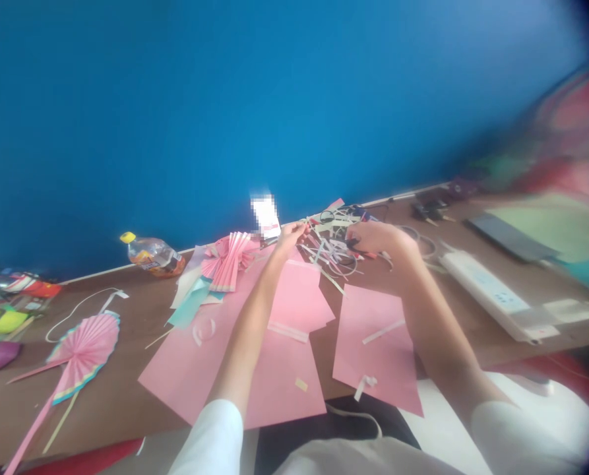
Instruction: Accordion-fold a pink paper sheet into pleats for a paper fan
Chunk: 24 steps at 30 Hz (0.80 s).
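Observation:
My left hand [293, 233] reaches to the back of the table, its fingers pinched together at the left edge of a heap of paper strips [334, 254]. What those fingers hold is too small to make out. Over the heap's right side, my right hand [376, 236] is closed, with a small dark object [352, 243] at its fingertips that I cannot identify. Under my left forearm lie large pink paper sheets [279, 376]. Another pink sheet [373, 343] lies to the right, bearing a pale strip. Left of my left hand sits a pleated pink paper piece [229, 260].
A plastic bottle [155, 256] lies tilted by the blue wall [294, 99]. A pink paper fan [86, 353] is at the left of the brown table [140, 330]. On the right are a white power strip [492, 290] and a grey flat object [512, 236].

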Available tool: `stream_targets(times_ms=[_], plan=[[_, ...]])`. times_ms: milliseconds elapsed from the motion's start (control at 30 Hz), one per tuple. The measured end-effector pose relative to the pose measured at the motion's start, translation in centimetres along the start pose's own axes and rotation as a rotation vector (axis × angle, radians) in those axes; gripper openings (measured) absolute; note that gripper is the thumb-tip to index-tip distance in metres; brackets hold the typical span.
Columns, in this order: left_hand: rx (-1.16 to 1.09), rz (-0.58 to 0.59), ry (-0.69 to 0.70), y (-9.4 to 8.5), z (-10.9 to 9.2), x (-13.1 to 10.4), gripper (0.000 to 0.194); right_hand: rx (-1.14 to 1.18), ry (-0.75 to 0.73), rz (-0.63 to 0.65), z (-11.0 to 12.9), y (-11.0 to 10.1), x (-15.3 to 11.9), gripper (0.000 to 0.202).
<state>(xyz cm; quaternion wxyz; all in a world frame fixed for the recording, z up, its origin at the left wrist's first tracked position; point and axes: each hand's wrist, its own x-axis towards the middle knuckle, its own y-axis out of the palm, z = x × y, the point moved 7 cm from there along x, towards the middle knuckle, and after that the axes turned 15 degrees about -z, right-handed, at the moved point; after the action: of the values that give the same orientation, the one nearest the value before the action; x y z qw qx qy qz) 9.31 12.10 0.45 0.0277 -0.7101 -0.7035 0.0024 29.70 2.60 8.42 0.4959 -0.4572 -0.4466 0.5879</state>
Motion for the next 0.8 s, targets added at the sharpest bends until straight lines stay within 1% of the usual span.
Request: stream_targets(times_ms=[100, 200, 267, 367, 433, 533, 667, 733, 800], plan=[[0.012, -0.040, 0.028, -0.3, -0.2, -0.3, 0.035, 0.008, -0.006, -0.004, -0.1, 0.2, 0.3, 0.043], [0.017, -0.028, 0.049, -0.6, -0.2, -0.7, 0.037, -0.005, -0.022, -0.015, -0.2, 0.8, 1.0, 0.036], [0.040, -0.019, 0.066, -1.0, -0.4, -1.2, 0.037, -0.005, -0.034, -0.047, -0.4, 1.4, 1.6, 0.032], [0.088, -0.028, 0.078, -1.6, -0.5, -1.9, 0.035, 0.048, -0.041, -0.122, -0.7, 2.3, 2.6, 0.037], [0.108, -0.029, 0.097, -1.9, -0.6, -2.3, 0.036, 0.098, -0.039, -0.139, -1.0, 3.1, 3.3, 0.043], [0.122, 0.004, 0.113, -1.9, -0.6, -2.6, 0.037, 0.140, -0.047, -0.162, -1.4, 4.1, 4.1, 0.048], [0.117, 0.051, 0.084, -1.5, -0.2, -2.8, 0.038, 0.151, -0.020, -0.221, -2.1, 4.3, 4.9, 0.040], [0.121, 0.052, 0.106, -1.4, -0.2, -3.0, 0.034, 0.127, 0.016, -0.240, -2.5, 4.3, 5.1, 0.036], [0.131, 0.024, 0.126, -1.6, -0.4, -3.1, 0.031, 0.089, 0.051, -0.280, -3.0, 4.3, 5.1, 0.035]])
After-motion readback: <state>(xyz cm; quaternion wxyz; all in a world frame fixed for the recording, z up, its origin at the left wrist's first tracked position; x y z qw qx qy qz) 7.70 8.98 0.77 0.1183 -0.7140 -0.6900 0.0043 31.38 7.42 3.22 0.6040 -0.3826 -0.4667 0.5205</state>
